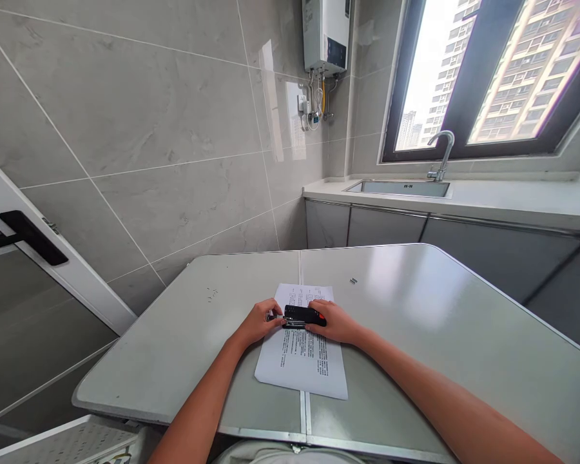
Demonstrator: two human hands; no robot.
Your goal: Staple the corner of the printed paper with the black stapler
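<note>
A black stapler [299,314] with a small red mark lies crosswise over printed paper [314,370] in the middle of the table. My right hand [336,322] is closed around the stapler's right end. At its left end, the fingertips of my left hand [261,322] pinch a small dark and metallic part that sticks out of the stapler. Those fingers partly hide the part. A metal strip shows along the stapler's near side. Whether the paper is one sheet or a stack, I cannot tell.
Several loose staples [211,295] are scattered on the table's left side. Short staple strips [353,281] lie beyond my right hand. The pale table [406,386] has a metal seam down its middle. A white perforated basket [91,441] stands at the lower left.
</note>
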